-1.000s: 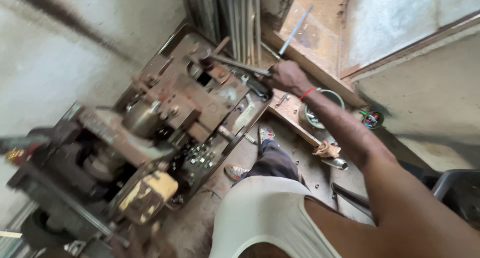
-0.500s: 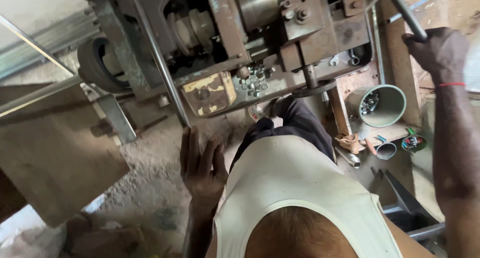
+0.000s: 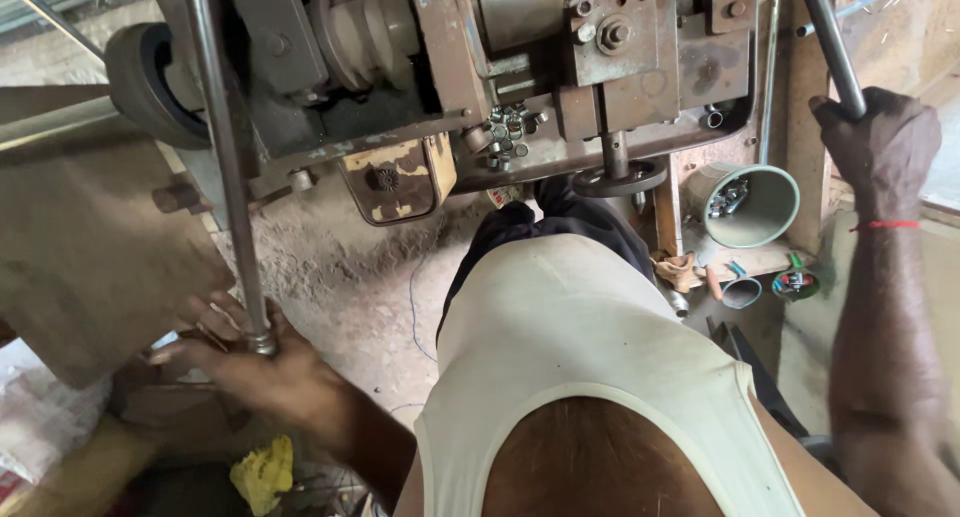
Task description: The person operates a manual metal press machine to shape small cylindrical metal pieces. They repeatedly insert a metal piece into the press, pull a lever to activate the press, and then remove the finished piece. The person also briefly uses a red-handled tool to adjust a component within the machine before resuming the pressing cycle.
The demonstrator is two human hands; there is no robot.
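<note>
**Both hands on steel rods at a rusty machine**

A long grey steel rod [image 3: 225, 167] runs down from the rusty brown metal machine [image 3: 520, 67] to the left hand [image 3: 250, 367], whose fingers are wrapped around its lower end. The right hand [image 3: 875, 142] is clenched around a second grey metal bar [image 3: 825, 37] at the upper right. A pale green plastic cup of small metal parts [image 3: 745, 205] sits just beside the machine.

Two steel rods: left [image 3: 225, 167], right [image 3: 828, 42], apparently gripped.
</note>
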